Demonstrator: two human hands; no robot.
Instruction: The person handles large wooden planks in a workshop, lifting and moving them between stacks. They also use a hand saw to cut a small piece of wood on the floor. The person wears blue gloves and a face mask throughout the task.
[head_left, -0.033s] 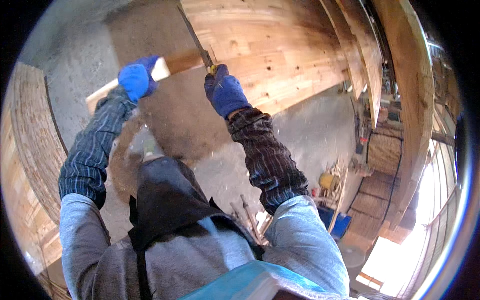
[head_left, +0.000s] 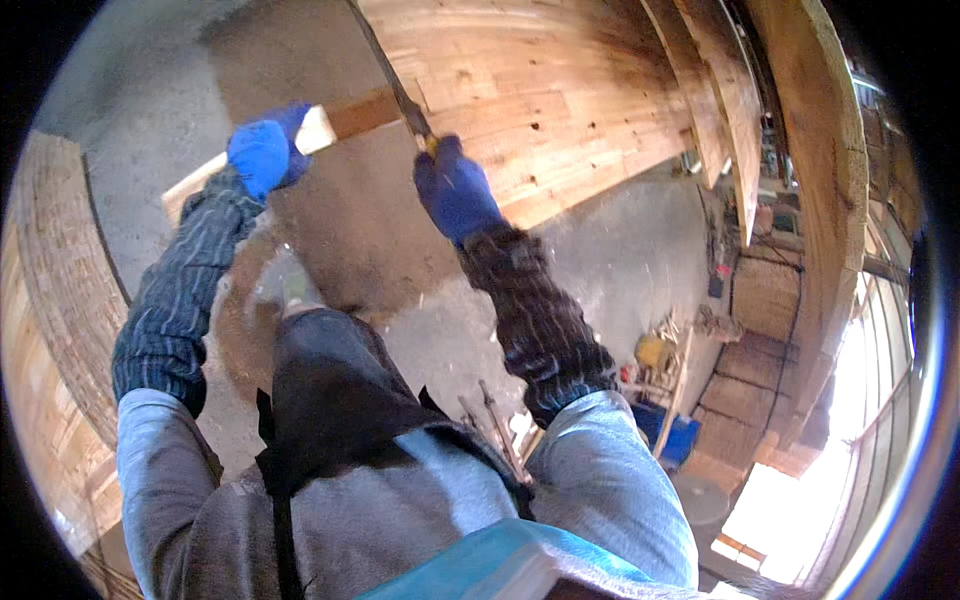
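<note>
Head view is showing the person's left hand [head_left: 262, 155], in a blue glove, clenching around a pale wooden batten [head_left: 318, 128] near its cut end; the batten is running from lower left up toward the right, where it is lying against a stack of light timber boards [head_left: 540, 90]. Their right hand [head_left: 455, 190], also in a blue glove, is gripping the handle of a handsaw, fingers closed around it, just beside the batten. The handsaw [head_left: 385, 65] blade is slanting up and to the left from that hand and crossing the batten. Both forearms are wearing dark striped sleeves. A dark trouser knee [head_left: 330, 370] is rising between the arms. Grey concrete floor [head_left: 620, 260] is lying beneath, with sawdust spread across it, and a blue crate [head_left: 665, 430] is sitting well apart at the lower right
</note>
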